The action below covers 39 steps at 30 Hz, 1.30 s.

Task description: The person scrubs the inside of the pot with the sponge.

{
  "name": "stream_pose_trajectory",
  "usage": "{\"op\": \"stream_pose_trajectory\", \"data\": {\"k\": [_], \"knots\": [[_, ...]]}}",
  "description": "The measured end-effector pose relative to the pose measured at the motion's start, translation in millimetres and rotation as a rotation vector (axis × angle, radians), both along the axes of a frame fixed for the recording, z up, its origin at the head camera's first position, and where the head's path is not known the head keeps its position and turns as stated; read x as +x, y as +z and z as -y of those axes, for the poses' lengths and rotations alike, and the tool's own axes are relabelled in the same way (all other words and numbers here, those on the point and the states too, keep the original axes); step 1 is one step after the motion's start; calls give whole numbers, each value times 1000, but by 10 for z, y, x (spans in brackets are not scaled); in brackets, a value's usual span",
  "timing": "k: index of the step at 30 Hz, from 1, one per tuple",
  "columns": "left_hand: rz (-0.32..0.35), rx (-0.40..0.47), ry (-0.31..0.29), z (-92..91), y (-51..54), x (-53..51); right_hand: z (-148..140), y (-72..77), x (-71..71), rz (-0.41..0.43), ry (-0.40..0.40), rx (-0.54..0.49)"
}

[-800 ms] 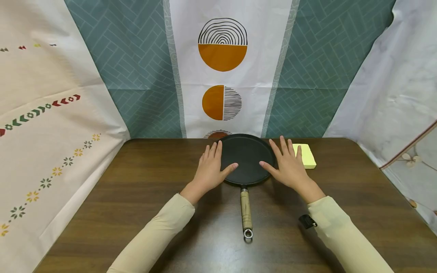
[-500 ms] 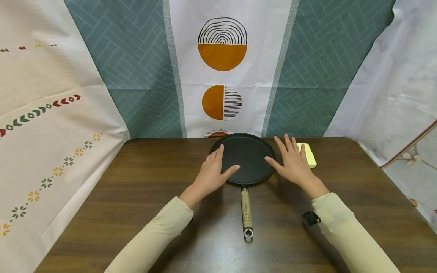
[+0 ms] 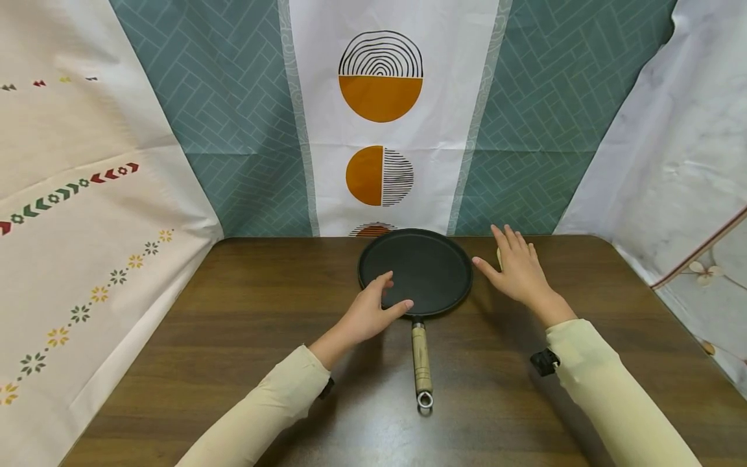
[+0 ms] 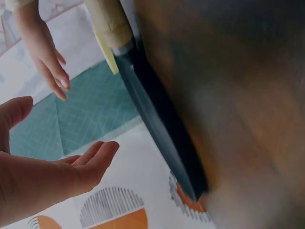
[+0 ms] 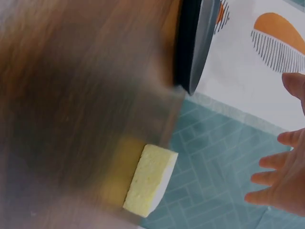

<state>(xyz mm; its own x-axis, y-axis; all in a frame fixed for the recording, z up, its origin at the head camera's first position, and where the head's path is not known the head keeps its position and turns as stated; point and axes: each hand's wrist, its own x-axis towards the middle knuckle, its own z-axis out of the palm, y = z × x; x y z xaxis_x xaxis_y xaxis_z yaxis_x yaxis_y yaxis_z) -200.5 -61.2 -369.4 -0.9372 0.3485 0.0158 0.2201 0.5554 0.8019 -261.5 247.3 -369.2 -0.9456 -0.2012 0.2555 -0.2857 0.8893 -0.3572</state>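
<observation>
A flat black frying pan (image 3: 426, 266) lies on the brown table, its pale wooden handle (image 3: 421, 360) pointing toward me. Over the pan's near left edge hovers my left hand (image 3: 364, 314), fingers loosely bent and holding nothing. The left wrist view shows a gap between that hand (image 4: 57, 176) and the pan (image 4: 152, 119). My right hand (image 3: 519, 269) is spread in the air to the right of the pan. It hides most of a yellow block that looks like a sponge (image 5: 148, 180), which the right wrist view shows on the table, untouched.
The wooden table (image 3: 233, 344) reaches back to a green and white patterned cloth (image 3: 251, 130). A cream cloth (image 3: 87, 259) hangs along the left side and a marbled white one (image 3: 653, 162) along the right.
My right hand has moved right, away from the pan and across the yellow block. The left hand has drawn back slightly toward me, its fingers bending more. The pan stays put.
</observation>
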Motion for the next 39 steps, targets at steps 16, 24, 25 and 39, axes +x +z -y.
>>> {"op": "stream_pose_trajectory", "data": {"k": [16, 24, 25, 39], "knots": [[341, 294, 12, -114, -219, 158, -295, -160, -213, 44, 11, -55], [468, 402, 45, -185, -313, 293, -426, -260, -277, 166, -14, -55], [478, 415, 53, -194, -327, 305, -441, -274, -289, 177, -17, -49], [509, 499, 88, -290, -450, 379, -498, -418, -339, 240, -62, 74]]}}
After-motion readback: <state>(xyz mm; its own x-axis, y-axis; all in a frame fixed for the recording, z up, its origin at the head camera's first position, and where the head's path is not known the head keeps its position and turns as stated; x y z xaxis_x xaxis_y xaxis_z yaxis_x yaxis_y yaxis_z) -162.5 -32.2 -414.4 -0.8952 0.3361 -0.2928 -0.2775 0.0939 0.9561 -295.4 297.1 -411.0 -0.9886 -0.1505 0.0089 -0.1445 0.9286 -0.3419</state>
